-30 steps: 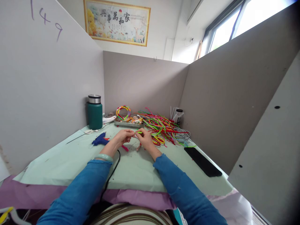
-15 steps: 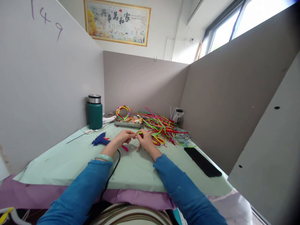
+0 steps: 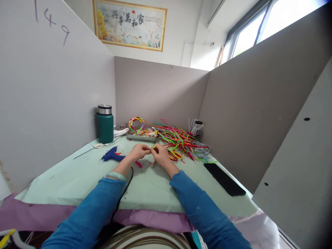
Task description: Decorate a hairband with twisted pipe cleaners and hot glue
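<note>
What is pinched at the fingertips of the left hand (image 3: 140,151) cannot be made out; the small green piece (image 3: 154,147) is mostly covered by the right hand (image 3: 161,155); the blue glue gun (image 3: 111,154) is partly hidden by the left wrist; the contents of the metal tray (image 3: 142,139) are too small to be told apart; both blue sleeves (image 3: 89,207) are cut off by the bottom edge, the window (image 3: 275,26) by the top.

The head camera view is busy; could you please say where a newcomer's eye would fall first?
The heap of bright strips at the back right of the table would probably come first. Nearer, the left hand and right hand meet at a bright green piece, with the blue glue gun to their left.
</note>
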`<action>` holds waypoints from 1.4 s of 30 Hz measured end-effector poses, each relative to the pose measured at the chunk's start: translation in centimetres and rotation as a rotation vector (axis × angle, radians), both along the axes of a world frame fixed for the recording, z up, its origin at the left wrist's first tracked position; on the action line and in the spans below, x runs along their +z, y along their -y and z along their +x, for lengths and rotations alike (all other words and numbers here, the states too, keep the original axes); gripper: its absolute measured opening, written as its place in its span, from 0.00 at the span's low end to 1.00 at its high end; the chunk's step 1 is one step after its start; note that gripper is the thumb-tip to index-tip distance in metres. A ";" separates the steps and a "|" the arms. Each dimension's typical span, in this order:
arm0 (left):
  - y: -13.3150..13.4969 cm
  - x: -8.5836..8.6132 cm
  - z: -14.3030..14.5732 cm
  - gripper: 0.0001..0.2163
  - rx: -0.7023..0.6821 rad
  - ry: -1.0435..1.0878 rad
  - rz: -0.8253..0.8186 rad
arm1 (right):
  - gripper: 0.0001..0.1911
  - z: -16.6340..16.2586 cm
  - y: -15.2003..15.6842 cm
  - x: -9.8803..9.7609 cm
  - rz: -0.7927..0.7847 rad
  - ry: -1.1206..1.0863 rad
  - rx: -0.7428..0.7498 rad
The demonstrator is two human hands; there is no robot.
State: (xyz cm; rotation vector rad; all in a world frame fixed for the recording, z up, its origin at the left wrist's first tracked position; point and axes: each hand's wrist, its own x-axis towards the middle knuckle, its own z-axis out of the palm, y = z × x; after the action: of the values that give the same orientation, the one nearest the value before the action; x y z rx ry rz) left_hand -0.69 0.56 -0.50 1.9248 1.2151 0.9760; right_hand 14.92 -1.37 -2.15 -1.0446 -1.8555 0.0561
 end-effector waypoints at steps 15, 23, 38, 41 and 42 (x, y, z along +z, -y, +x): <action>-0.2 -0.2 0.2 0.09 -0.033 0.013 0.005 | 0.08 -0.1 0.3 0.1 0.037 0.019 -0.007; -0.1 -0.2 0.1 0.08 -0.016 -0.046 0.004 | 0.08 -0.2 0.4 0.0 0.030 0.035 -0.039; 0.0 0.0 0.1 0.11 -0.024 -0.014 -0.004 | 0.07 -0.3 -0.3 -0.3 -0.013 -0.050 -0.033; 0.0 0.0 0.1 0.12 0.038 -0.066 0.041 | 0.07 -0.2 -0.3 -0.3 0.030 -0.011 -0.033; 0.0 0.0 0.2 0.12 0.059 -0.090 0.059 | 0.07 -0.2 -0.2 -0.2 0.042 -0.003 -0.029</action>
State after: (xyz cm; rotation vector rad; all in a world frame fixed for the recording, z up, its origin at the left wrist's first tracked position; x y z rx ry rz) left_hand -0.52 0.53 -0.46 2.0078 1.3140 0.9748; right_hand 14.71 -1.17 -2.40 -1.0410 -1.8305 0.0016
